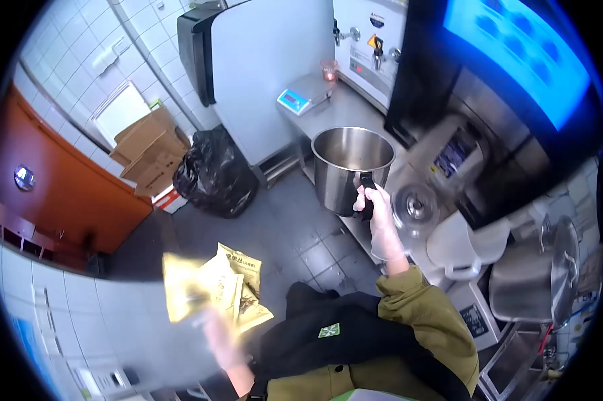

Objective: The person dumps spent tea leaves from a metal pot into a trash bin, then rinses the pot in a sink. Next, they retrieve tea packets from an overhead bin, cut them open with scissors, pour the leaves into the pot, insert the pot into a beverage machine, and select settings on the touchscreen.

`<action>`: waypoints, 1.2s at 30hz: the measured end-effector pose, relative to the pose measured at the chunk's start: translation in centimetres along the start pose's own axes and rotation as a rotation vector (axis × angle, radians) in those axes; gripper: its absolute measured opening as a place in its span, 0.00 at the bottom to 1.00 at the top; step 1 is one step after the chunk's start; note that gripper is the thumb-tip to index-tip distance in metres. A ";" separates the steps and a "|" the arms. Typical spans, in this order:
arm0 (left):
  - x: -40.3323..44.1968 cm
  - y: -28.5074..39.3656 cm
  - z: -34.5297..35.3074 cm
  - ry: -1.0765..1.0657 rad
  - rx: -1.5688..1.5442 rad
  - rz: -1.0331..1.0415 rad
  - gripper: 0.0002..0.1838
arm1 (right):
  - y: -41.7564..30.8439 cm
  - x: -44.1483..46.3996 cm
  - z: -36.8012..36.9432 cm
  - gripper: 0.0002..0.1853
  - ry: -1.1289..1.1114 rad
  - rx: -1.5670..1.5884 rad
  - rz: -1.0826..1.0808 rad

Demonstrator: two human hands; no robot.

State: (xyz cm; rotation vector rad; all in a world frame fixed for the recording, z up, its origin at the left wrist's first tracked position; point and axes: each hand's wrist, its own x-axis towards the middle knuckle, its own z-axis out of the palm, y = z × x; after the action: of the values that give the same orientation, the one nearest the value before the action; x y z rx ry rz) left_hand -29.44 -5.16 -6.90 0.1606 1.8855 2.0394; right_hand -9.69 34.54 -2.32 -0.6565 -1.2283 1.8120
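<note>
A steel pitcher (338,184) with a black handle is upright, its open top showing an inside with no visible fill. Around that handle are the gloved fingers of my right hand (379,217). Lower left, my left hand (222,341) is smeared by motion at the lower edge of several yellow printed packets (238,284). The packets fan out above the hand, the leftmost one blurred. How the left fingers lie on them is hidden by the blur.
A steel counter (361,100) carries a digital scale (298,99), a clear round lid (416,207) and white plastic jugs (451,247). A boiler with taps (375,50) stands behind. On the floor are a black garbage bag (218,174) and flattened cardboard (151,150). Large pots sit at right.
</note>
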 end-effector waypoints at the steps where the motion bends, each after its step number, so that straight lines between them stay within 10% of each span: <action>1: 3.0 0.8 1.7 -0.033 -0.008 -0.008 0.24 | 0.9 3.4 0.2 0.11 0.055 -0.023 -0.072; 11: 32.3 5.2 27.7 -0.649 -0.082 -0.149 0.27 | 7.1 20.4 -3.4 0.16 0.478 -0.048 -0.092; 13: 36.3 5.0 34.8 -0.514 -0.104 -0.300 0.22 | 6.3 20.8 -2.1 0.16 0.568 0.004 -0.073; 18: 43.3 5.2 50.0 -1.046 -0.038 -0.532 0.26 | 7.5 21.6 -2.8 0.14 0.682 -0.024 -0.051; 26: 49.7 -7.9 62.8 -1.264 0.123 -0.923 0.28 | 9.7 22.5 -2.0 0.17 0.972 0.049 0.033; 31: 53.0 -13.6 66.7 -1.574 0.282 -0.621 0.27 | 10.6 23.9 -0.8 0.20 1.227 -0.016 -0.058; 36: 49.7 -9.8 69.7 -1.372 0.443 -0.478 0.27 | 14.1 24.9 5.3 0.07 1.932 -0.333 -0.123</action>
State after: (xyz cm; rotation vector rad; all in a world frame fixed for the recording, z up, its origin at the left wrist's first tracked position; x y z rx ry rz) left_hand -51.60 77.47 -17.01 0.8523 1.1841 0.7051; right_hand -31.61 50.77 -12.57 -1.7583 -0.1078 0.2202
